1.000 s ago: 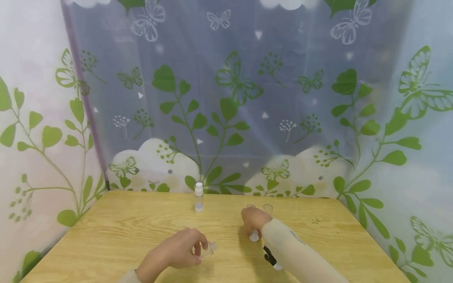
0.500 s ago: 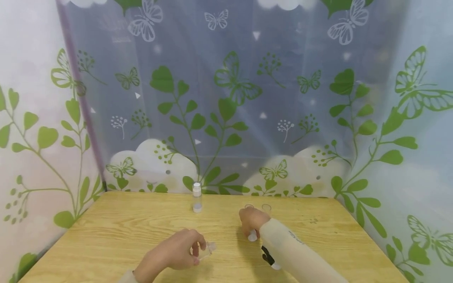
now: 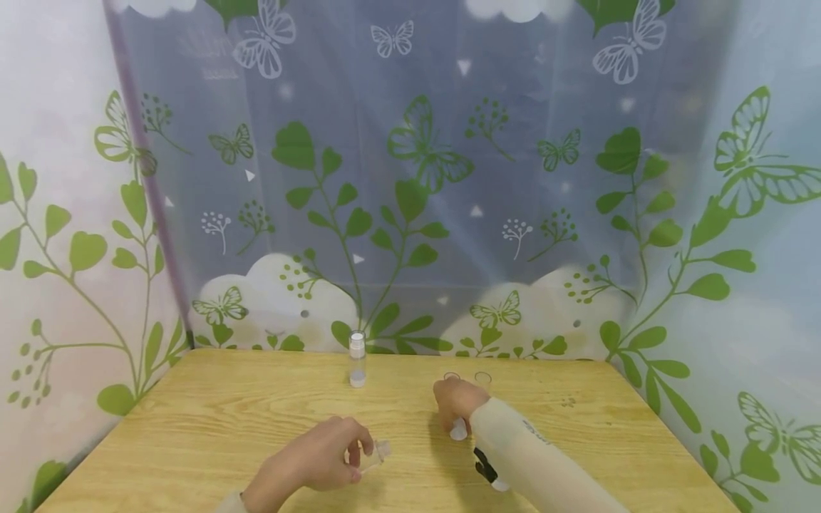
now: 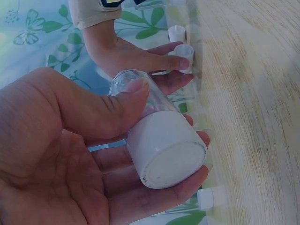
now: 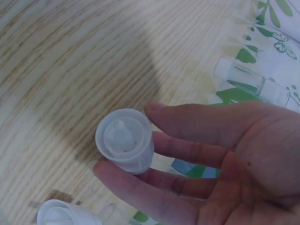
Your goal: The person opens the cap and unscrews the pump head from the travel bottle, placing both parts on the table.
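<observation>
My left hand (image 3: pixel 323 452) grips a clear small bottle with a white base (image 4: pixel 166 150) above the table. In the left wrist view the bottle lies tilted across the fingers, thumb on its clear wall and white base towards the camera. To its right, my right hand (image 3: pixel 457 400) is low over the tabletop, holding a white pump head (image 5: pixel 124 140) between thumb and fingers. The right wrist view looks into this round piece, where a small white nub shows. Beside it lies a second white piece of similar shape (image 5: pixel 63 215), partly cut off by the frame.
A complete pump bottle (image 3: pixel 357 363) with a clear cap stands upright near the back of the wooden table (image 3: pixel 244 399). Behind my right hand are two clear round rims, one a clear cap (image 3: pixel 482 377). A printed curtain (image 3: pixel 410 214) encloses the table at the back and sides.
</observation>
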The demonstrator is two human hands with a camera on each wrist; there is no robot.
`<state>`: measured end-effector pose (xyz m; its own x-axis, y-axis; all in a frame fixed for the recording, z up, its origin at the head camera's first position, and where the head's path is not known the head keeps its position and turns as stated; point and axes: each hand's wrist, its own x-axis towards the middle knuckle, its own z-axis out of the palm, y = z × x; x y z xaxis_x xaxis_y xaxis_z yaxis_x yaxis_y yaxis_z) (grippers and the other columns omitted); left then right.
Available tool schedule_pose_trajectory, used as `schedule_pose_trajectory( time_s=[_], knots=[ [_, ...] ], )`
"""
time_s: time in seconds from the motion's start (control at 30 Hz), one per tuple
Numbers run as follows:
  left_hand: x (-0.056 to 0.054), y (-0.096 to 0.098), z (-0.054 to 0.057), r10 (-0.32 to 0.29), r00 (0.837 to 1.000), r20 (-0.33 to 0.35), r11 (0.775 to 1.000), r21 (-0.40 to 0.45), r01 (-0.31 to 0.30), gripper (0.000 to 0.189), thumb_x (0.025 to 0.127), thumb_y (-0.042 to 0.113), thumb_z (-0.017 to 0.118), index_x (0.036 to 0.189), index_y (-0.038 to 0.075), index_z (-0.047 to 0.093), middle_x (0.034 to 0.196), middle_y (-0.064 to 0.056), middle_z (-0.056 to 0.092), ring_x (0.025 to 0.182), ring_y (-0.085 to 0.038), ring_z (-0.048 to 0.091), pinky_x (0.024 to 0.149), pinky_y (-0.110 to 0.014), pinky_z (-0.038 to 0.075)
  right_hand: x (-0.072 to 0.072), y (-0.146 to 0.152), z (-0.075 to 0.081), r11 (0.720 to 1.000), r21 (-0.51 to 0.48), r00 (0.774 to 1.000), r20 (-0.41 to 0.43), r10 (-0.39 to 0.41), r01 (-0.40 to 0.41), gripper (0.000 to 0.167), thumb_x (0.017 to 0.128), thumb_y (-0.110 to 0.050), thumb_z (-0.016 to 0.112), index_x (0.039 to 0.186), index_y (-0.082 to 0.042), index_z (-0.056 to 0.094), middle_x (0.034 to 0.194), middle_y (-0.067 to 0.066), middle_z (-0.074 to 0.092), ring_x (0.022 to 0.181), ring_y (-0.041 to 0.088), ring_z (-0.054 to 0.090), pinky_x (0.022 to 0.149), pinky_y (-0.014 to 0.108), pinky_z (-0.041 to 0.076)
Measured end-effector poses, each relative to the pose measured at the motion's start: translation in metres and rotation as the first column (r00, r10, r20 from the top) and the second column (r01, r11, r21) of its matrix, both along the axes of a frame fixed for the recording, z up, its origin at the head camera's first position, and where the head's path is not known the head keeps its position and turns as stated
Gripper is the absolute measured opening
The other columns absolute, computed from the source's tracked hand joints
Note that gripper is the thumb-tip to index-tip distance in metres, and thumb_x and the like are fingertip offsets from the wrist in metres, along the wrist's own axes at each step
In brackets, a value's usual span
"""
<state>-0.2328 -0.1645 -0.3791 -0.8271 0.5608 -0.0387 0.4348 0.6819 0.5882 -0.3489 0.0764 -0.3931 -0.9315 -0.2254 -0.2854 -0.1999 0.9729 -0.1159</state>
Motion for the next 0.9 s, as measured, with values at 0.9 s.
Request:
schedule_pose_trajectory(
  time_s=[0.9],
  knots=[
    [-0.0003, 0.0000, -0.0006, -0.002, 1.000, -0.005, 1.000, -0.002, 0.002, 0.027, 0.080, -0.002, 0.079, 0.106, 0.002, 0.075, 0.087, -0.004, 0.075, 0.072, -0.008, 0.066, 0.067, -0.027, 0.058, 0.0001, 0.0002, 0.0014, 1.000, 0.006, 1.000, 0.010, -0.014, 0.014, 0.026, 0.080, 0.003, 0.078, 0.099, -0.005, 0.062, 0.113, 0.017, 0.052, 0.058, 0.024, 0.062, 0.049, 0.032, 0.054]
  ],
)
